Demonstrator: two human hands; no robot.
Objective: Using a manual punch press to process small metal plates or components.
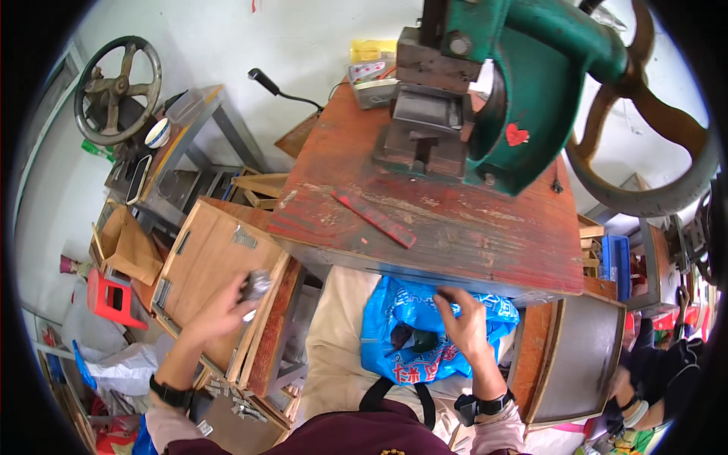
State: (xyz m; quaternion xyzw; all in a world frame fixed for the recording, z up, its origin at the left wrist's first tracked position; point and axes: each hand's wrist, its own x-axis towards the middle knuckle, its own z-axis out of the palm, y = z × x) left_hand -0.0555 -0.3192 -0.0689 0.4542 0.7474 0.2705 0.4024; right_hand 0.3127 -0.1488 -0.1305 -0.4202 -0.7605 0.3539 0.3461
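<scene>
My left hand (220, 311) is closed around a bundle of small shiny metal pieces (256, 285), held above a shallow wooden tray (208, 265) on the left. A short row of similar metal pieces (244, 237) lies near the tray's upper edge, and a dark strip of them (163, 292) sits along its left side. My right hand (469, 326) is raised over a blue plastic bag (379, 326) in my lap. Its fingers are loosely curled, with thumb and forefinger apart and nothing visible between them. Dark items show in the bag's opening.
Ahead stands a green hand press (531, 114) with a large rusty wheel (644, 197), on a worn red-brown bench (455, 235). A red bar (373, 218) lies on the bench. A wood-framed tray (576, 364) leans at right; beyond it, another person (660, 379) is working.
</scene>
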